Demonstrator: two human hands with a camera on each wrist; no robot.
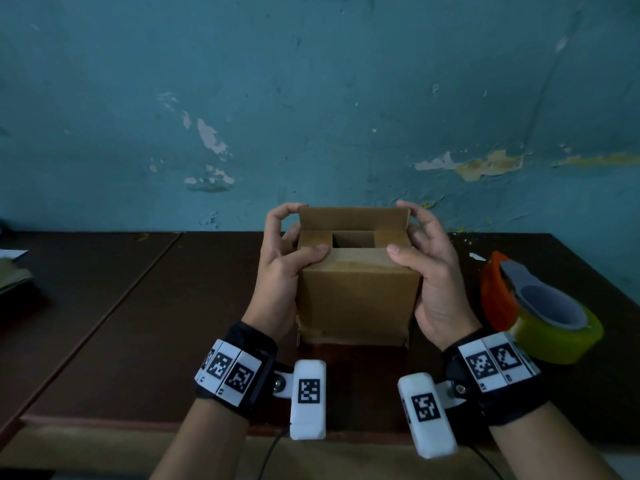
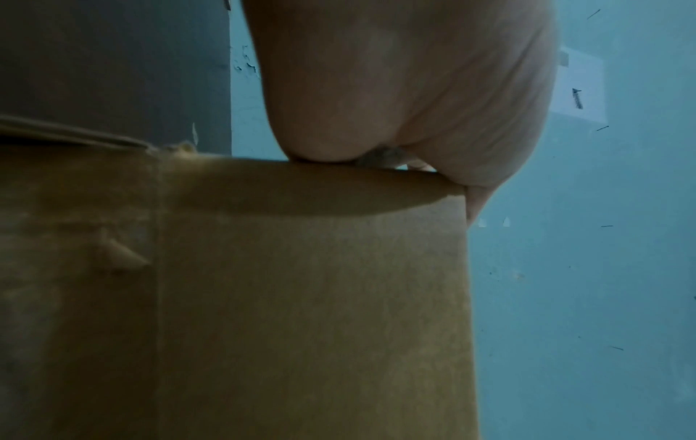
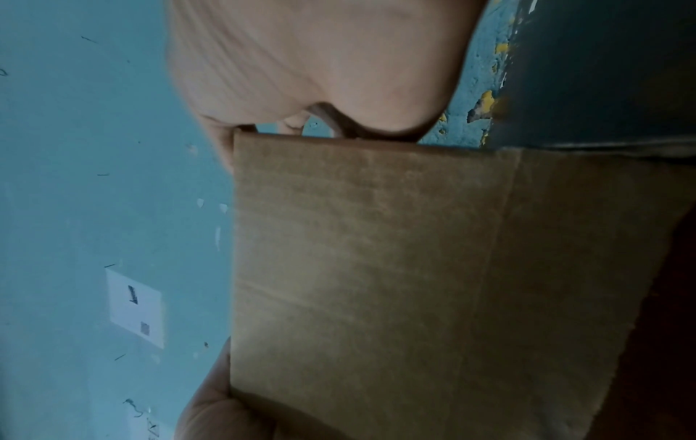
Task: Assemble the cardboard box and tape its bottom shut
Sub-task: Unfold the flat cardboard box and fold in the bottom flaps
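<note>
Small brown cardboard box (image 1: 356,292) stands on the dark wooden table (image 1: 145,323), gripped from both sides: left hand (image 1: 280,268) and right hand (image 1: 429,271) each curl round a side wall, thumbs on the near folded flap, fingers on the raised far flap. Only the head view shows the yellowish tape roll in an orange dispenser (image 1: 540,310), at right. Wrist views add a white paper sheet (image 3: 135,306) on the teal wall; print unreadable.
</note>
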